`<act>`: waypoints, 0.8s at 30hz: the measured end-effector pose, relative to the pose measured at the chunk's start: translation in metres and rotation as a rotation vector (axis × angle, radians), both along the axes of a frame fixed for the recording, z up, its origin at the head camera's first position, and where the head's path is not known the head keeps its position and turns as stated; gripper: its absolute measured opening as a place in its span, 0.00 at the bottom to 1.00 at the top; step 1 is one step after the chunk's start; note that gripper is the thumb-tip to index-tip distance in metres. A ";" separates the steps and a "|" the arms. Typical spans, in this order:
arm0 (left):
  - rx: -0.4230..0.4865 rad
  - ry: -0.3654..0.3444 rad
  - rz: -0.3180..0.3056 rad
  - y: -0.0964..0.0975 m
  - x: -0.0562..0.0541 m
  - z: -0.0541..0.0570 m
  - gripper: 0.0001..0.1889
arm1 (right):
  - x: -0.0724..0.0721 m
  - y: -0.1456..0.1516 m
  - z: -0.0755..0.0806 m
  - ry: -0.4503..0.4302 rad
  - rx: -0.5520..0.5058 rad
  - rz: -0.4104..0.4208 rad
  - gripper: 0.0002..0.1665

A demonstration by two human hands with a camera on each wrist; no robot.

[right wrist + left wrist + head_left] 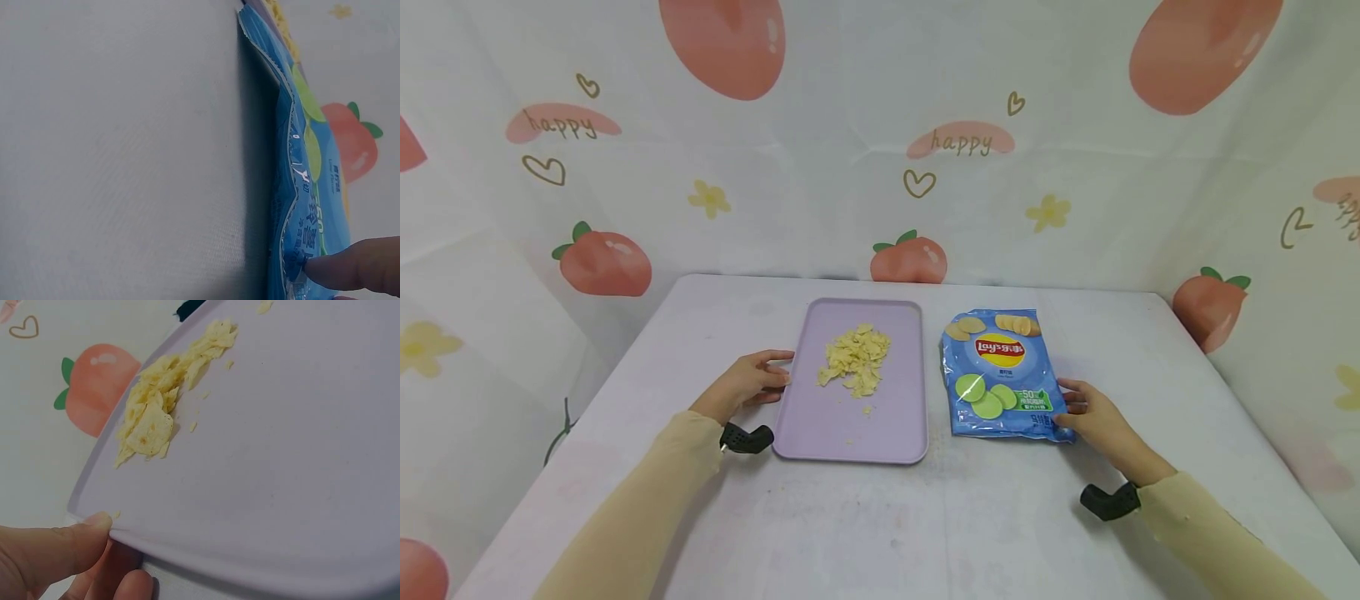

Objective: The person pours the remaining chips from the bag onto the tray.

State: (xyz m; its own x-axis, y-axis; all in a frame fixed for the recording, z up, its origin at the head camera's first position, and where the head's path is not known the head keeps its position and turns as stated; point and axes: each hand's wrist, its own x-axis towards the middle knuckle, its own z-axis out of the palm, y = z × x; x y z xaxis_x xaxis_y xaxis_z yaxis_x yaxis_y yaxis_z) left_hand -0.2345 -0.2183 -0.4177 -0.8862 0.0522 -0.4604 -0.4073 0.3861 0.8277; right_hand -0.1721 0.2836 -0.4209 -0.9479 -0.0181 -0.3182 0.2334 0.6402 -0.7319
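A lilac tray (887, 433) lies on the table, with a pile of broken potato chips (857, 358) on its far half and a few crumbs nearer the front. My left hand (741, 387) is at the tray's left edge. In the left wrist view its thumb (94, 537) presses the tray's rim from above, with fingers under it. Right of the tray lies a blue bag of chips (1000, 367), its printed front facing up. My right hand (1097, 425) pinches the bag's lower right corner; in the right wrist view the thumb (356, 265) sits on the film, the other fingers mostly hidden.
The white table (880, 533) ends at a cloth backdrop (820, 167) printed with peaches. Black wrist devices (747, 438) stick out from both sleeves. A dark cord (561, 429) shows by the table's left edge.
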 end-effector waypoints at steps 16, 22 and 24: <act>-0.166 0.219 -0.098 -0.009 0.023 0.030 0.25 | 0.009 0.002 0.024 0.052 -0.046 0.004 0.39; -0.502 0.497 -0.118 -0.002 0.036 0.076 0.29 | 0.009 -0.011 0.065 0.268 0.021 0.024 0.36; -0.557 0.594 -0.078 0.007 0.042 0.090 0.30 | 0.009 -0.017 0.079 0.376 0.063 0.032 0.36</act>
